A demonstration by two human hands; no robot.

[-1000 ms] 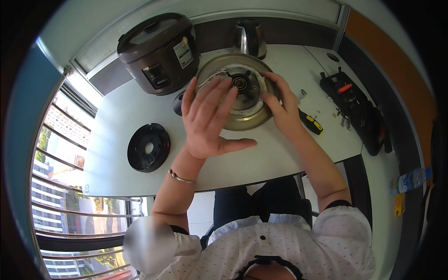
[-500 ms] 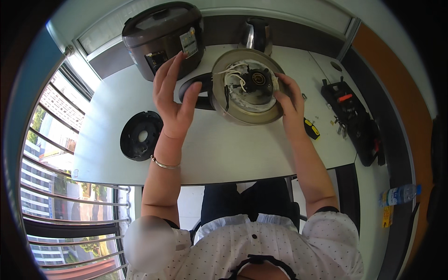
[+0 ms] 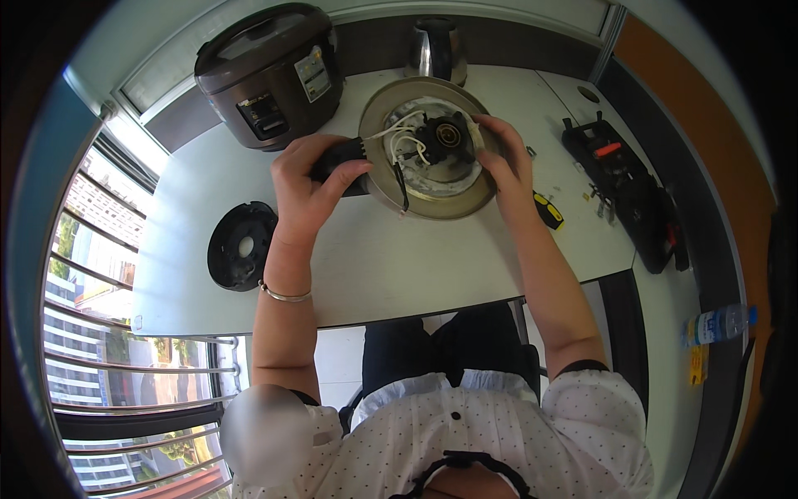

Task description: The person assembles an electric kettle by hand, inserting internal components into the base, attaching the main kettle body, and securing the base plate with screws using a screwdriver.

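An electric kettle (image 3: 461, 198) is bottom up over the table, its underside exposed. White wires (image 3: 406, 137) run to a round black connector (image 3: 449, 135) at the middle of a whitish, stained heating plate. My left hand (image 3: 309, 179) is closed around the kettle's black handle (image 3: 342, 158), thumb along the near side. My right hand (image 3: 504, 158) grips the right side of the metal body, its fingers at the far edge and thumb nearer me. To the left lies a round black plastic base cover (image 3: 241, 264).
A brown rice cooker (image 3: 266, 79) stands at the back left, a shiny metal jug (image 3: 436, 51) at the back. On the right are a yellow-and-black tool (image 3: 548, 211), small metal bits (image 3: 600, 204) and a black tool case (image 3: 619, 183). A water bottle (image 3: 716, 326) lies farther right.
My left hand has gone from spread fingers beside the handle to closing around it. The kettle now sits a little turned; my right hand stays on its edge.
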